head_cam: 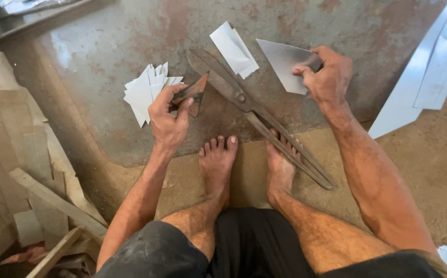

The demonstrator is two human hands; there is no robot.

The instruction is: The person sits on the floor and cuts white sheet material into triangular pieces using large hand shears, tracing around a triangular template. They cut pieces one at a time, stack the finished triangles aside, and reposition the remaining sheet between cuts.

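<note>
Head view, person squatting over a rusty metal sheet (110, 56) laid on the floor (440, 170).

Left hand (169, 116): clenched on a small rusty triangular offcut (195, 92), thumb on top, fingers curled under. Offcut sits just right of a fanned stack (148, 90) of pale cut triangles, near the sheet's middle. Hand overlaps the stack's right edge; can't tell if it touches.

Right hand (326, 77): grasping a grey metal piece (285, 64) by its right edge, pinched between thumb and fingers. Piece is roughly 4-sided with a pointed lower corner, held tilted over the sheet's right part.

Shears (244, 98): large, rusty, lying diagonally on the sheet between both hands, blades shut and pointing toward the far left, long handles running to the near right off the sheet's near edge and across the right foot (280, 164). Neither hand touches them.

Folded white piece (233, 49) lies just beyond the shears, between blades and the grey piece.

Left foot (218, 162): toes at the sheet's near edge.

Long pale strips (429, 72) lie on the floor at far right. Wood scraps (43, 201) piled along the left.
</note>
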